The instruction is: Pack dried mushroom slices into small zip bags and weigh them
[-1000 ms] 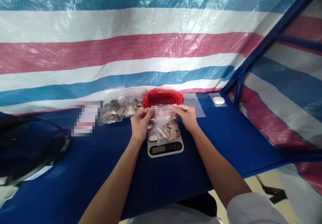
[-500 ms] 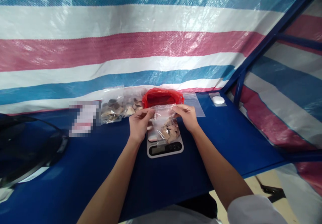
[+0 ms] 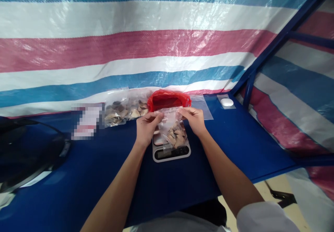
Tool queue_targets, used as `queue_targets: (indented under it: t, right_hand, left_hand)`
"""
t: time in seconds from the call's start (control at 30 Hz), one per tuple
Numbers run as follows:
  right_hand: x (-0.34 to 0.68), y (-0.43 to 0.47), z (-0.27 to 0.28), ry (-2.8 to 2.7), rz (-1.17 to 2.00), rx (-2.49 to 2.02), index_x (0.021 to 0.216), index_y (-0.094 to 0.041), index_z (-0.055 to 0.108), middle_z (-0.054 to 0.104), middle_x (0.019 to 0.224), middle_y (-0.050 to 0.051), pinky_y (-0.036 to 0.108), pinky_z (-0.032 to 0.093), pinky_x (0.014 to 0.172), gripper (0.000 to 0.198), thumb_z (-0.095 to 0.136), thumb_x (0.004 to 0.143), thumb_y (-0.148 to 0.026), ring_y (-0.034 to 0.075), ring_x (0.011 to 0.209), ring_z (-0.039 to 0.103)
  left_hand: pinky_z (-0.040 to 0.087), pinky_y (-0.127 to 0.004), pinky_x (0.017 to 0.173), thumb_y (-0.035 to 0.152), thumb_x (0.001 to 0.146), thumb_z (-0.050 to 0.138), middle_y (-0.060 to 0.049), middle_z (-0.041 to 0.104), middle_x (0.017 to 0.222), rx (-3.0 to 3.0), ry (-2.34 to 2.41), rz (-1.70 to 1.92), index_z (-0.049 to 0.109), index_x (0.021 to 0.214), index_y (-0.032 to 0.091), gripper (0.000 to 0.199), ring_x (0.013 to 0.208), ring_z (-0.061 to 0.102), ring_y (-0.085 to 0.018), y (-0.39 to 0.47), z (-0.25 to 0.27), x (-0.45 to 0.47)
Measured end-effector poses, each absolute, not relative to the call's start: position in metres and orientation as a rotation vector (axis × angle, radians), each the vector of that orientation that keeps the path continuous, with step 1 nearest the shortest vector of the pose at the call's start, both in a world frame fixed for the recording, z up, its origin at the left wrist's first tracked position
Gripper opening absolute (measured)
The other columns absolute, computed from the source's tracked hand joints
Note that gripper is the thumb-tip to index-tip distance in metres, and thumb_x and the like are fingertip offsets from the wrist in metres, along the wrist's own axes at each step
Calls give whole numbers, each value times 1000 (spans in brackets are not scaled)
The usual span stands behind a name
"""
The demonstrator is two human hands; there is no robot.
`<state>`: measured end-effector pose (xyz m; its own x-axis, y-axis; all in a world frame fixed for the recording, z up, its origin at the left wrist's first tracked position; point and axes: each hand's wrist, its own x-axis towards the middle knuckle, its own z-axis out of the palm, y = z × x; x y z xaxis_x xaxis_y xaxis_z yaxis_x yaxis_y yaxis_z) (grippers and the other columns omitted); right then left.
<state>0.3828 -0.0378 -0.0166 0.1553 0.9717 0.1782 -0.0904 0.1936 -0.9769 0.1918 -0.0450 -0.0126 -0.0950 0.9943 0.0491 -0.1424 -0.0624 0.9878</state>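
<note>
Both left hand (image 3: 145,129) and right hand (image 3: 195,121) pinch the top of a clear bag (image 3: 174,134) over the scale (image 3: 156,149), its filled end toward the display (image 3: 162,154), nearer the right.

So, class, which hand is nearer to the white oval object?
Right. The right hand grips the held bag at its right edge, left of the white oval object; the left hand is farther left, at the bag's other edge.

Scale display (image 3: 163,154): reading illegible
Pixelated item (image 3: 87,122): details blurred
Black object (image 3: 26,148): cut by left edge
Red bag (image 3: 169,94): partly behind clear bag (image 3: 174,132)
</note>
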Motion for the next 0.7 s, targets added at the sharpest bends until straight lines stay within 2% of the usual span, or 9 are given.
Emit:
queue_targets:
  t: [0.27,0.53,0.7]
  right_hand:
    - [376,-45,-14,-1124,1077,-1100,70,-21,77,76,69,2,26,53,45,30,81,70,-51,17,56,67]
    - [381,-41,-18,-1160,1052,-1063,70,-22,81,77,70,2,30,58,62,22,82,70,-44,19,63,71]
    - [383,-41,-20,-1228,1045,-1086,71,-21,81,78,72,3,32,59,64,26,81,73,-47,21,68,72]
  left_hand:
    - [52,-22,55,41,68,87,-2,74,67,1210,1097,1427,79,75,18,25,59,65,-14,-45,-13,191]
    - [51,-22,54,41,67,88,-3,74,67,1208,1082,1399,79,73,18,26,58,64,-13,-46,-9,191]
    - [51,-24,53,43,66,88,-4,75,68,1212,1150,1381,80,77,17,30,60,66,-16,-47,-6,192]
